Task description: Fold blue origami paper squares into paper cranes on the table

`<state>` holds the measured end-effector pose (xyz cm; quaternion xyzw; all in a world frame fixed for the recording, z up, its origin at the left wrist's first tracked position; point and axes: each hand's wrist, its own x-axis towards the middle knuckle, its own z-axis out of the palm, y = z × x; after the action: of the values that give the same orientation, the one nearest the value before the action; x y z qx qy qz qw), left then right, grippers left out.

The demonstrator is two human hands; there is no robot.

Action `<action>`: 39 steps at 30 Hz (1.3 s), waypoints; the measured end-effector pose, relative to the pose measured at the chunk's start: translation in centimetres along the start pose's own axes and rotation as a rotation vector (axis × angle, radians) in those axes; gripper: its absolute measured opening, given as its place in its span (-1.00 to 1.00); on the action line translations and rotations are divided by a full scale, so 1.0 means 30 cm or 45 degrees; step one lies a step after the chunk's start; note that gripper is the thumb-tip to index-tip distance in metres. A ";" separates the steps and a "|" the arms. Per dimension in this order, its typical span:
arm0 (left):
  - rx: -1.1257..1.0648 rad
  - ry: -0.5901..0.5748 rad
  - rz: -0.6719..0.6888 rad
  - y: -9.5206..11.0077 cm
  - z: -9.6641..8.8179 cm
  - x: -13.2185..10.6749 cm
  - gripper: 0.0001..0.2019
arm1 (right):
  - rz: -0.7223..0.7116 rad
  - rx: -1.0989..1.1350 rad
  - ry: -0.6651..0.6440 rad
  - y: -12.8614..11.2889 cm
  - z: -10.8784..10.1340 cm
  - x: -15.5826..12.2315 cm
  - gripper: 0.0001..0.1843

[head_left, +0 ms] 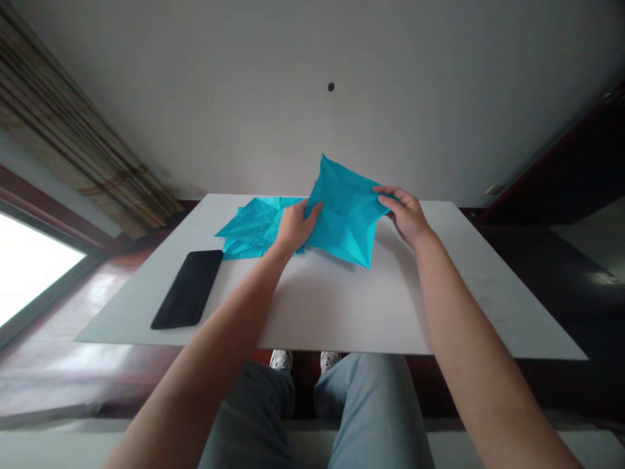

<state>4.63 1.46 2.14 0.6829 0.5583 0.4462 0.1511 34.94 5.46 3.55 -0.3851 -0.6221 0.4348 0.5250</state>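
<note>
A creased sheet of turquoise paper (346, 212) is held up, tilted, above the white table. At its left edge my left hand (297, 225) grips it, thumb on the near face and the other fingers mostly hidden behind. My right hand (403, 210) pinches the opposite edge between thumb and fingers. Folds and a pointed corner show on the paper. Just left of my left hand, more creased turquoise paper (256, 225) lies on the table in a loose heap, partly covered by that hand.
A black phone (188, 290) lies on the left part of the white table (342, 319). Behind the table rises a grey wall (244, 117) with a dark round spot. A curtain (73, 124) and a bright window are at left. My legs are below the near edge.
</note>
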 end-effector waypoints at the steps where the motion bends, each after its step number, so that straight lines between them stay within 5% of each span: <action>1: -0.037 0.041 -0.010 0.006 0.000 0.000 -0.60 | 0.049 -0.037 -0.094 -0.004 0.005 -0.008 -0.47; 6: -0.166 0.181 -0.120 0.001 -0.005 0.019 -0.48 | 0.197 -0.090 -0.377 -0.001 0.026 -0.033 -0.38; 13: -0.252 0.213 -0.175 -0.031 -0.031 0.045 -0.34 | 0.150 -0.093 -0.215 0.031 0.025 -0.013 -0.24; 19: -0.266 0.332 -0.292 -0.056 -0.076 0.058 -0.34 | 0.011 -0.163 0.079 0.094 0.000 0.019 -0.38; 25: -0.006 0.302 -0.496 -0.170 -0.299 0.101 -0.44 | 0.112 -0.430 0.107 0.189 0.000 0.014 -0.53; 29: 0.389 0.061 -0.518 -0.258 -0.475 0.128 -0.55 | 0.070 -0.576 0.031 0.226 0.016 0.007 -0.57; 32: 0.748 -0.093 -0.544 -0.282 -0.547 0.122 -0.59 | 0.072 -0.564 0.048 0.241 0.015 0.011 -0.56; 35: 1.114 -0.045 -0.469 -0.258 -0.535 0.093 -0.42 | 0.076 -0.534 0.032 0.251 0.013 0.016 -0.55; 37: 1.176 -0.049 -0.315 -0.227 -0.472 0.066 -0.36 | 0.067 -0.536 0.019 0.253 0.016 0.016 -0.54; 39: 1.090 -0.214 -0.224 -0.201 -0.377 0.034 -0.32 | 0.059 -0.548 0.010 0.251 0.020 0.012 -0.53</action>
<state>-7.97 1.08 4.65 0.6678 0.7344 0.1032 -0.0632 34.45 8.18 -3.48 -0.5044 -0.6895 0.3022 0.4229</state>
